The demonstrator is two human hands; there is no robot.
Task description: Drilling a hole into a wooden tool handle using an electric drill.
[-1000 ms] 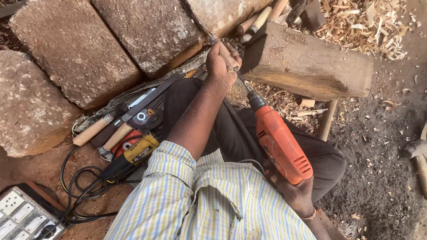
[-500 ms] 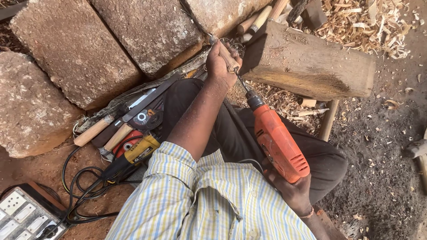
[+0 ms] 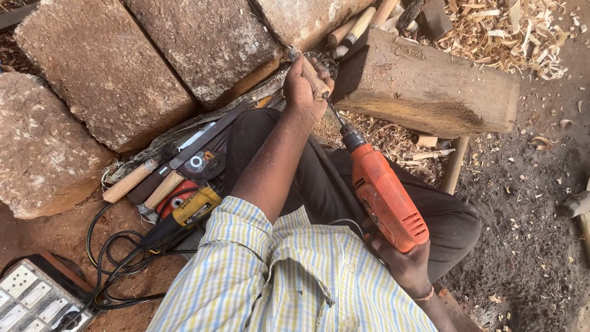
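An orange electric drill (image 3: pixel 386 197) is being held at its rear grip by the right hand (image 3: pixel 402 264), whose fingers are being kept wrapped round the handle. The drill body is being held tilted, with its dark chuck (image 3: pixel 352 138) and thin bit pointing up and away toward a small wooden piece (image 3: pixel 312 75). That piece is being gripped by the left hand (image 3: pixel 305 92), the fingers being curled closed about it; the bit's tip is being met at or just beside the piece, though actual contact cannot be told. The work is being done over the person's lap, just beside the near end of a heavy timber block (image 3: pixel 430 89).

To the left, large rough stone blocks (image 3: pixel 104 71) are being seen, and against their base a heap of tools is lying: wooden-handled tools (image 3: pixel 132 180), a flat dark blade (image 3: pixel 206 136) and a yellow-and-red power tool (image 3: pixel 184 209). Black cable (image 3: pixel 114 255) is being seen coiled on the red earth, leading to a white switch-and-socket board (image 3: pixel 34 298) at the lower left. Wood shavings (image 3: pixel 504 31) are lying scattered beyond the timber block at the upper right.
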